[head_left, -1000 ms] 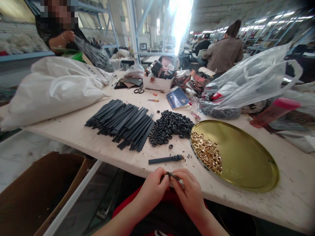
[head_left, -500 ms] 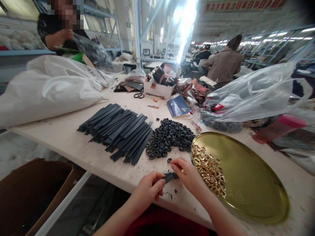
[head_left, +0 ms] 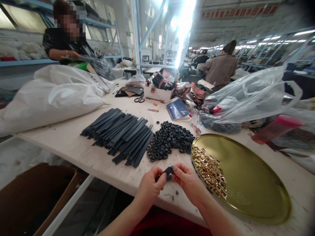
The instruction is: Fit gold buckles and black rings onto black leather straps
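Observation:
My left hand [head_left: 150, 185] and my right hand [head_left: 188, 180] meet at the near table edge, both pinching a small dark strap piece [head_left: 168, 170] between fingertips. Just beyond them lies a heap of black rubber loops [head_left: 169, 141]. A fanned pile of dark straps [head_left: 120, 132] lies to the left of the loops. To the right is a round gold tray [head_left: 248, 183] with several gold buckles [head_left: 210, 170] gathered at its left side.
A big white sack [head_left: 49, 95] fills the table's left. Clear plastic bags [head_left: 246, 98], a blue booklet [head_left: 178, 109], scissors [head_left: 139, 99] and a white box [head_left: 157, 93] crowd the back. A brown carton [head_left: 31, 196] sits on the floor left. Another person stands far left; others sit behind.
The finished strap that lay by the table edge a second ago is gone. My right hand reached toward the loops, then came back; both hands now pinch the dark piece together.

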